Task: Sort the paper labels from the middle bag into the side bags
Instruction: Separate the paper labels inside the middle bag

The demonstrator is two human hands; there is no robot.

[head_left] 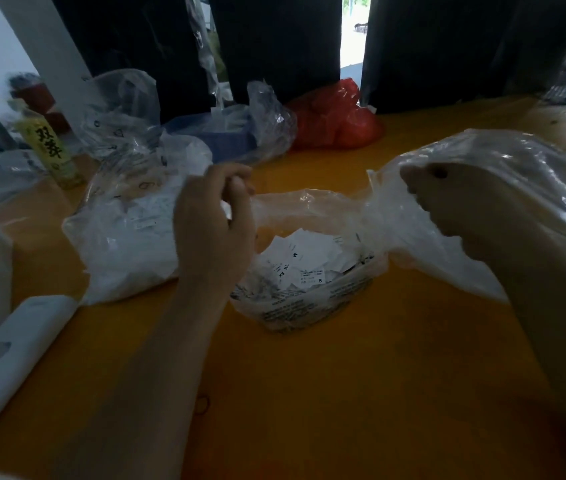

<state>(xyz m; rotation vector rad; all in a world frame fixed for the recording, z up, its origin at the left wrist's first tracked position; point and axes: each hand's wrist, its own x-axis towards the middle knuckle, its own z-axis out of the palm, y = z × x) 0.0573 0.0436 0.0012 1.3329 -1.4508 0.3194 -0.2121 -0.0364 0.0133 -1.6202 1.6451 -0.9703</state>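
From the head view, I have the middle bag (304,299) sitting on the yellow worktop (343,393), its mouth rolled open and a loose heap of paper labels (300,259) inside; I can read size marks such as M, XL, XS and S on a few. My left hand (214,223) is raised over the left edge of that bag, fingers curled with thumb and fingertips pinched together on what looks like a small white slip, though it is too blurred for me to be sure. My right hand (461,202) is inside the right side bag (482,209), seen through the film; its fingers look bunched, but I cannot tell whether that grip has a label in it. The left side bag (129,230) lies just beside the middle one, already well filled with white slips.

I judge the labels to be nearly weightless, thin and limp, apt to cling together and to the plastic, so I would pinch a single one by a free corner or edge rather than scoop. The bags are soft, slippery film that collapses easily; I would take hold at the rolled rim to keep a mouth open.

A white phone-like case (8,358), a yellow-labelled bottle (51,148) and a red bag (337,123) lie further off.
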